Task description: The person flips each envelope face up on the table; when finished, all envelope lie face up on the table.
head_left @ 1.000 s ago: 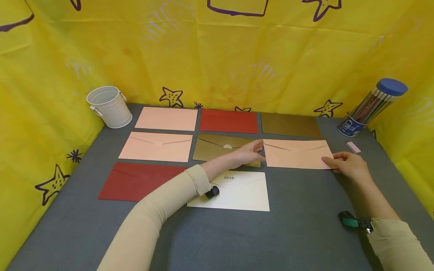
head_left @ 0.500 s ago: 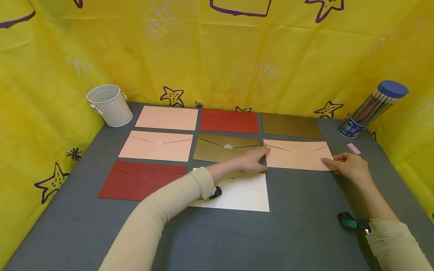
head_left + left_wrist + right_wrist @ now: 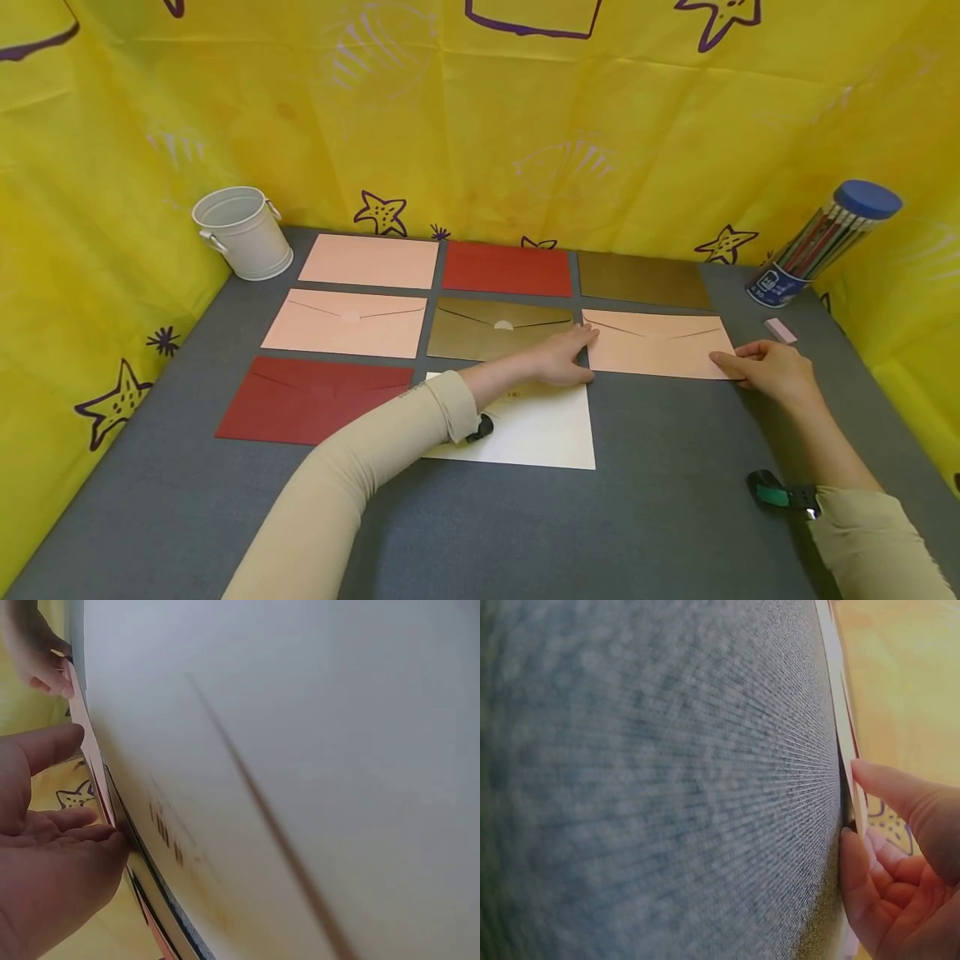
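A pink envelope (image 3: 656,343) lies flap side up at the right of the middle row. My right hand (image 3: 772,371) pinches its right end, thumb on top and fingers beneath; the right wrist view shows the thumb (image 3: 889,784) against the thin edge. At the left end rests my left hand (image 3: 558,357), its fingertips right at the envelope's edge and its thumb spread toward the near corner. Under that hand and forearm are a gold envelope (image 3: 468,333) and a white envelope (image 3: 555,437), both partly hidden. The white one fills much of the left wrist view.
Pink (image 3: 367,261), red (image 3: 506,269) and brown-gold (image 3: 643,279) envelopes form the back row. Another pink envelope (image 3: 345,332) and a dark red envelope (image 3: 307,404) lie at left. A white bucket (image 3: 243,237), a pencil tub (image 3: 821,242) and an eraser (image 3: 781,331) stand near the back.
My left hand has shifted slightly right and down, its fingers now over the pink envelope's left edge. The envelope's right end has come slightly nearer, with my right hand still pinching it.
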Demonstrator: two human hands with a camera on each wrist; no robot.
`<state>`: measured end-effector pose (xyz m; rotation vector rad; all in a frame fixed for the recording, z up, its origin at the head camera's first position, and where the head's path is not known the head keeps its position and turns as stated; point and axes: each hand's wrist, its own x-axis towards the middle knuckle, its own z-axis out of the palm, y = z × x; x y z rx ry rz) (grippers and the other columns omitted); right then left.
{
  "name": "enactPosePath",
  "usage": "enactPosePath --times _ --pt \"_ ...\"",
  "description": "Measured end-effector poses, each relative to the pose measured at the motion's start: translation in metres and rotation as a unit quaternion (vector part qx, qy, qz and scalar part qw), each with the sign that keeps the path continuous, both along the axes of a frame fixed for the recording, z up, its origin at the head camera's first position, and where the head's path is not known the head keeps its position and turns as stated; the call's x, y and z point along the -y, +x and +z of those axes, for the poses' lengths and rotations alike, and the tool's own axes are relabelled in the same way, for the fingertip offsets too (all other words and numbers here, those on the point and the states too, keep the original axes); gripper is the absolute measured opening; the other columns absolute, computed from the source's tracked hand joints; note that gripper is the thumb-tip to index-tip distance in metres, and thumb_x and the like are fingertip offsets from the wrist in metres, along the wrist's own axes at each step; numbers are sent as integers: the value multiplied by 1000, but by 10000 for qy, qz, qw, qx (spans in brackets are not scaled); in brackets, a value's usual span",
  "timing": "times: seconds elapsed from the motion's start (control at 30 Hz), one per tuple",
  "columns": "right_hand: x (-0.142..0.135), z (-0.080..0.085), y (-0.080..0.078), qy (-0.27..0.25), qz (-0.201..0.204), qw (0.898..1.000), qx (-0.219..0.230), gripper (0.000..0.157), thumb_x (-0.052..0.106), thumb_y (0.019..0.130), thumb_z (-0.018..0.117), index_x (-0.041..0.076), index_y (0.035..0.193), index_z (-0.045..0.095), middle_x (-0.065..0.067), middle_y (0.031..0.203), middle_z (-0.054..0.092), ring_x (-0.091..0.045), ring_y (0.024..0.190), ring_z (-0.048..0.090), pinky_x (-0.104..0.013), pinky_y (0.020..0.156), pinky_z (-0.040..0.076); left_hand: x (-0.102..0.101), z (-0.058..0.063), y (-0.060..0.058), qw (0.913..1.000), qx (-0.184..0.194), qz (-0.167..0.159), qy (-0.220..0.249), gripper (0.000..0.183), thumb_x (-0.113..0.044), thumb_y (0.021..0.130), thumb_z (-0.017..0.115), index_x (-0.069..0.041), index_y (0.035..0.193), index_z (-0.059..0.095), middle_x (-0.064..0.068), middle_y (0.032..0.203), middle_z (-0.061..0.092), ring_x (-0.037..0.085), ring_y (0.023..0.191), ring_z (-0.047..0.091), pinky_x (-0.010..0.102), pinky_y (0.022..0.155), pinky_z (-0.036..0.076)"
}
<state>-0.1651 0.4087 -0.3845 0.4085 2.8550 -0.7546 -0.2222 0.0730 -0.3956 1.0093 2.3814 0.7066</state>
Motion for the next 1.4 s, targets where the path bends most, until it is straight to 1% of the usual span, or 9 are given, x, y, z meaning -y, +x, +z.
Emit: enactPosePath --times 0.37,0.57,0.7,0.77,0.83,1.0,1.1,1.2,1.4 --pt "2 1 0 2 -74 9999 124 80 65 86 59 -9 116 57 -5 77 66 -31 82 56 -37 67 40 4 1 0 9991 -198 -291 -239 64 -23 98 53 -4 153 26 11 161 15 21 149 8 27 117 10" --pt "3 2 1 220 117 9997 38 76 61 87 61 -10 114 57 -6 77 65 -29 77 58 -34 63 41 6 0 0 9998 -26 -205 -24 61 -22 99 53 -5 152 29 9 161 16 20 148 11 27 117 12" --pt "8 3 3 460 265 9982 -281 68 58 87 64 -6 109 58 -10 81 63 -30 75 55 -33 58 42 10 -1 -2 9974 265 180 642 56 -19 99 56 -5 150 37 10 153 37 20 137 38 23 106 33" --pt "15 4 3 573 254 9966 -542 62 55 88 64 -3 108 58 -13 87 62 -31 77 55 -36 57 41 13 -1 -4 9922 461 439 1072 53 -17 98 57 -5 147 41 14 138 51 22 116 51 21 88 41" --pt "26 5 2 630 233 9939 -874 57 51 88 65 -1 109 58 -16 94 61 -33 80 54 -39 58 41 17 1 -5 9825 750 754 1527 51 -14 97 60 -5 145 45 14 130 56 22 108 54 20 81 41" --pt "60 6 -7 194 518 9879 -1447 50 40 92 66 -3 115 57 -23 105 61 -36 91 54 -40 69 41 36 5 -10 9445 1652 1413 2463 50 -9 93 65 -4 140 51 10 141 52 24 129 49 24 98 44" --pt "84 9 -14 -232 827 9863 -1406 52 39 93 65 -3 122 56 -25 113 60 -39 100 53 -46 79 42 54 8 -10 9234 2071 1570 2825 47 -7 92 64 -2 138 52 13 138 55 24 123 54 30 96 48" --pt "109 13 -18 -682 1105 9835 -1260 55 40 94 64 -1 128 54 -25 123 57 -41 112 50 -54 90 41 75 12 -9 9149 2222 1627 2952 44 -8 93 63 -2 136 54 16 133 58 22 116 58 32 94 49" --pt "152 11 -28 -1501 1630 9679 -1189 54 37 93 66 2 132 53 -19 131 55 -38 122 48 -57 99 41 124 15 -8 9144 2086 1919 2889 38 -10 95 61 -3 132 58 17 128 61 20 111 60 37 97 48"
